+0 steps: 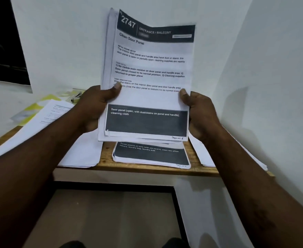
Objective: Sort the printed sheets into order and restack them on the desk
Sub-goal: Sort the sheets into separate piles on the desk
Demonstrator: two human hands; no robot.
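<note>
1. Left hand (95, 106) and right hand (200, 113) grip the sheets (150, 77) upright between them, thumbs in front.
2. Best check the page number by the right hand, then lay it squarely on the stack (150, 155) below both hands.

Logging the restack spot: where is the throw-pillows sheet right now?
Head view, centre: the throw-pillows sheet lies flat on the wooden desk near its front edge, just below the held stack gripped by the left hand and right hand.
</note>
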